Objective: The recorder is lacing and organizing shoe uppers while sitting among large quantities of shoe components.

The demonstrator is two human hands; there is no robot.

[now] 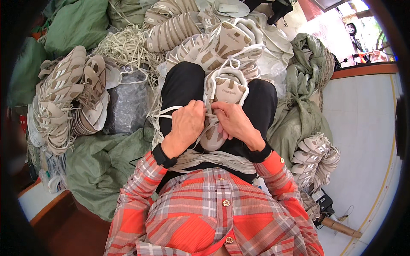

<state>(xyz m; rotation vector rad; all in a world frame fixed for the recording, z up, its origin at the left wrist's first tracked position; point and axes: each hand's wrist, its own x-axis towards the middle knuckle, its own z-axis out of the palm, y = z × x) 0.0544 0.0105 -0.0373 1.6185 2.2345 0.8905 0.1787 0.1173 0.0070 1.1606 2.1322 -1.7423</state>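
Note:
A beige and white sneaker upper (231, 90) rests between my knees, its toe towards me and its tongue raised. At its left edge my left hand (188, 124) is closed on a flat white shoelace (165, 112), whose loose end sticks out to the left. My right hand (234, 122) reaches over the upper from the right, thumb and fingers pinched at the lace near the eyelets. The fingertips of both hands almost meet there, and what lies right between them is partly hidden. A bundle of loose laces (213, 160) lies across my lap.
Stacked shoe uppers (60, 96) stand at the left, beside a clear plastic-wrapped pack (128, 104). A heap of white laces (128, 45) and more uppers (173, 32) lie beyond my knees. Green sacks (106, 166) surround me. At the right are another upper bundle (314, 160) and a pale floor (363, 128).

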